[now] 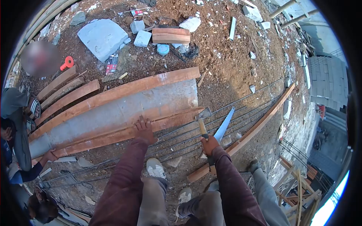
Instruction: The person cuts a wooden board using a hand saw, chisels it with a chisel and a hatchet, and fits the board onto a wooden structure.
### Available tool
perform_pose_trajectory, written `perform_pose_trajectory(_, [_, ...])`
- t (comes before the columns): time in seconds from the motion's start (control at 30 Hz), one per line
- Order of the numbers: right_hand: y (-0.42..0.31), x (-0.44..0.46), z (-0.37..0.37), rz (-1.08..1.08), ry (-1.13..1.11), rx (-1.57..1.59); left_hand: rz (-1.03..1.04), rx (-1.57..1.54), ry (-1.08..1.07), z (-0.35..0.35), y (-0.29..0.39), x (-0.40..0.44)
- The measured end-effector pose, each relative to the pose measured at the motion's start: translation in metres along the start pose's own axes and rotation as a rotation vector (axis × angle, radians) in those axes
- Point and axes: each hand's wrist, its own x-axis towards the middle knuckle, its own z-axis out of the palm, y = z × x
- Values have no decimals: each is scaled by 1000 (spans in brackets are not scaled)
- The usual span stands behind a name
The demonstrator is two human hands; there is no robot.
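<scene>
My left hand [144, 131] lies with fingers spread on the near wooden board [113, 138] of a long form, two boards either side of a grey panel [151, 100]. Closed around a hammer [201, 125] by its handle is my right hand [209, 145]. The hammer's head is at the right end of that near board; whether it touches is hard to tell. Just beyond my right hand is a handsaw [225, 125], its blade pointing away and its handle partly hidden. Several steel bars [177, 141] run along the ground under and beside these tools.
At left, a co-worker's hand [49, 155] is on the form's far end; another person [41, 205] is below. A loose timber [260, 124] lies diagonally at right. White stone slabs [102, 37], short boards [171, 35] and an orange reel [68, 62] lie on the dirt beyond.
</scene>
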Motion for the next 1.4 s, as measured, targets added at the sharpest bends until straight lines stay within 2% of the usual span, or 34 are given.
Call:
perform_pose_trajectory(0.07, [-28,-8,-20,103,-124,18,-14,-10,-19,-2,1,3])
perform_pose_trajectory(0.1, [-31,-9,-26,114,-132,108,-19,-18,-30,-2,1,4])
perform_pose_trajectory(0.2, [-25,1,-35,131,-215,96,-30,-29,-44,-3,2,4])
perform_pose_trajectory(0.47, [-21,5,-33,148,-179,-2,-58,6,-125,-8,8,9])
perform_pose_trajectory(0.57, [-34,2,-46,153,-240,22,-69,36,-163,-15,10,9])
perform_pose_trajectory(0.67, [-46,6,-60,293,-350,133,-123,100,-246,-25,16,11])
perform_pose_trajectory(0.73, [-19,22,-48,162,-311,-58,-145,141,-383,-37,19,18])
perform_pose_trajectory(0.8, [7,32,-33,-25,-202,-212,-126,150,-403,-62,25,15])
perform_pose_trajectory(0.83, [12,37,-34,-112,-129,-282,-121,54,-369,-81,27,17])
perform_pose_trajectory(0.9, [9,42,-42,-3,-250,-173,-113,-138,-303,-117,20,12])
perform_pose_trajectory(0.97, [3,46,-45,100,-338,-142,-79,-441,-29,-139,-12,15])
perform_pose_trajectory(1.0, [2,44,-47,33,-336,-237,-58,-592,113,-151,-29,12])
perform_pose_trajectory(1.07, [-12,43,-50,-113,-302,-417,-43,-497,348,-195,-72,3])
perform_pose_trajectory(1.17, [-42,31,-60,82,-289,-360,-90,-508,437,-278,-141,-27])
perform_pose_trajectory(1.27, [-17,47,-37,257,-274,-233,-145,-396,446,-371,-211,-44])
perform_pose_trajectory(1.33, [-45,33,-54,153,-256,-264,-226,-488,400,-414,-250,-43])
perform_pose_trajectory(1.37, [-60,26,-61,142,-213,-253,-201,-491,408,-423,-276,-32])
perform_pose_trajectory(1.4, [-87,16,-64,207,-191,-175,-155,-425,376,-410,-336,3])
